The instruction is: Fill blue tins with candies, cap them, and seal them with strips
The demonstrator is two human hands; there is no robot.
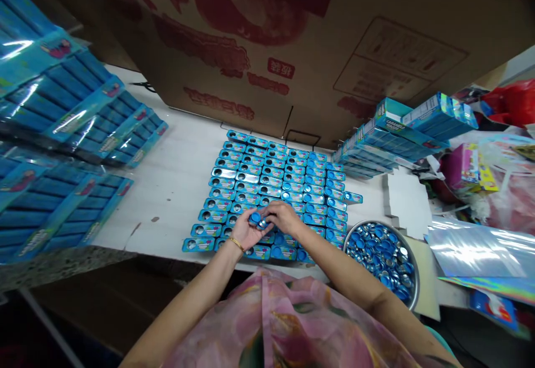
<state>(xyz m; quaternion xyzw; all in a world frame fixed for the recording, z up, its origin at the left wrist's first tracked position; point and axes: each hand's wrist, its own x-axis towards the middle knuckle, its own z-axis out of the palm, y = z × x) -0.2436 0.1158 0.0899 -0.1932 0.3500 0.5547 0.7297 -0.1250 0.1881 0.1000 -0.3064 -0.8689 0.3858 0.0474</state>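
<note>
My left hand (246, 232), with a gold bangle (236, 243) on its wrist, holds a small round blue cap (256, 218) above a tray-like grid of blue rectangular tins (271, 181). My right hand (284, 217) meets it from the right, its fingertips pressed against the cap. Most tins lie in tight rows with round holes or silver panels facing up. Both hands hide the grid's lower middle. A steel bowl (382, 260) heaped with similar blue caps stands to the right of my right forearm.
The tins lie on a white table (167, 195). Stacked blue shiny packs (62, 117) fill the left side, and boxed packs (388, 134) stand at right. A large printed cardboard box (267, 50) rises behind. Holographic foil sheets (472, 251) and a red bag (510, 103) lie further right.
</note>
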